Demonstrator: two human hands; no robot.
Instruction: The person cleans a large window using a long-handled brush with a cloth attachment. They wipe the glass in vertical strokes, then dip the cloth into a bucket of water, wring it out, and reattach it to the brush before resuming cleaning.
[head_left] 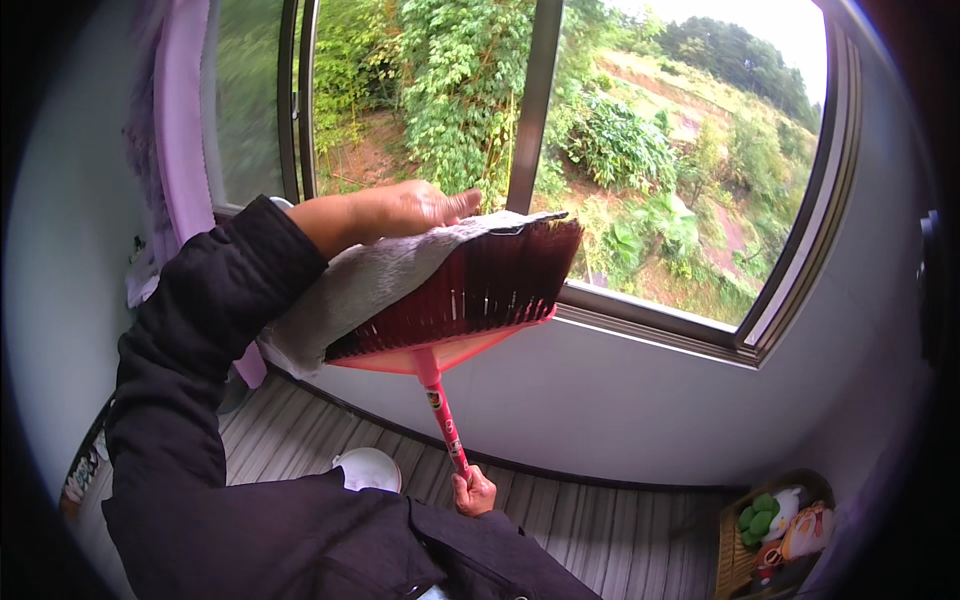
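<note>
A broom with a red head and dark red bristles [480, 275] is held upside down before me, its bristles upward. A pale grey towel [385, 275] drapes along the left and upper side of the bristles. At the towel's top edge, my left hand [415, 208] grips it, with one digit stretched to the right and the others partly hidden. My right hand [474, 491] is wrapped round the pink patterned broom handle [447, 425], low and close to my dark jacket.
A sliding window [535, 110] with dark frames shows greenery outside. The white wall [610, 400] runs below it. A white round container [368, 468] stands on the striped wooden floor [600, 540]. A wicker basket [735, 550] of plush toys sits at right; a purple curtain [185, 130] hangs left.
</note>
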